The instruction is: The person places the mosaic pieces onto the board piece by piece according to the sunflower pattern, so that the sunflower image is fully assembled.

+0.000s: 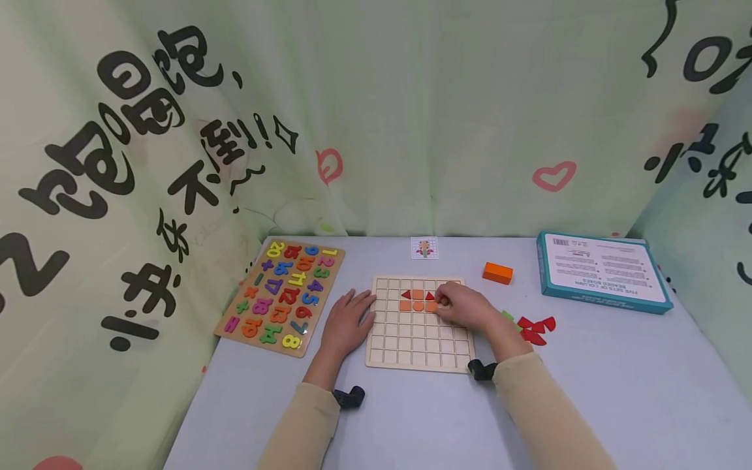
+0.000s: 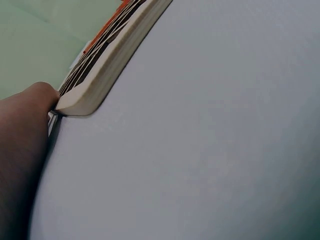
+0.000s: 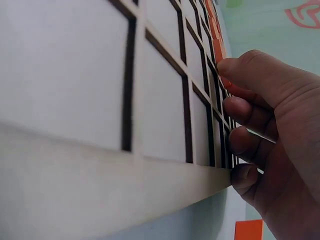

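Observation:
A wooden grid board (image 1: 411, 362) lies flat in the middle of the table. On it sit several orange tiles (image 1: 418, 305) in two rows, with a red triangle (image 1: 407, 295) at each end of the upper row. My left hand (image 1: 345, 324) rests with straight fingers along the board's left edge. At the right end of the lower row, my right hand (image 1: 468, 307) pinches an orange square tile (image 1: 431, 306). In the right wrist view its thumb presses an orange tile (image 3: 218, 50), while the other fingers curl against the board; the index fingertip is mostly hidden.
Left of the board lies a number puzzle board (image 1: 301, 348). Loose red pieces (image 1: 533, 337) and a partly hidden green piece (image 1: 508, 314) lie to the right. An orange stack (image 1: 497, 273), a pattern card (image 1: 424, 248) and a teal box (image 1: 605, 271) stand farther back.

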{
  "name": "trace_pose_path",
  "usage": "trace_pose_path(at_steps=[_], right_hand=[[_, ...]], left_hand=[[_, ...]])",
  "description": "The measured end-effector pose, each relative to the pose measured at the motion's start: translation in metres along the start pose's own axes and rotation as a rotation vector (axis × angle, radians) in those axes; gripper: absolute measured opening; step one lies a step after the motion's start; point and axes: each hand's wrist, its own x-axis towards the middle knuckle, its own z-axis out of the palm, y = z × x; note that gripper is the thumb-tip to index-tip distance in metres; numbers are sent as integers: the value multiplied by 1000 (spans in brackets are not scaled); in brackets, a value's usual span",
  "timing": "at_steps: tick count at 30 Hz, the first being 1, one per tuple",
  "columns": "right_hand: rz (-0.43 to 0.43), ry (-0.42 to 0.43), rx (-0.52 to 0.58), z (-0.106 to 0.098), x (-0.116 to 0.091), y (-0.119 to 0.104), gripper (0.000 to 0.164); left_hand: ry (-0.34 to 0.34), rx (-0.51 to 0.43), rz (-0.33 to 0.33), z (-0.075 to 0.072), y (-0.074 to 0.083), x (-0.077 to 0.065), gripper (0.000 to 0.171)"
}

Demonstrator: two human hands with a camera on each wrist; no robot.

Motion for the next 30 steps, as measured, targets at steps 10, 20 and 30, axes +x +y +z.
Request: trace_pose_path(at_steps=[10,20,30], right_hand=[[4,22,-5,3,-1,-2,15],[6,33,-7,3,-3,-2,15],[11,57,-11,4,-4,-2,13]], left_hand=[[3,7,2,-2,1,-1,50],[8,21,6,-3,2,-1,50],[-1,21,6,-2,1,-1,50]])
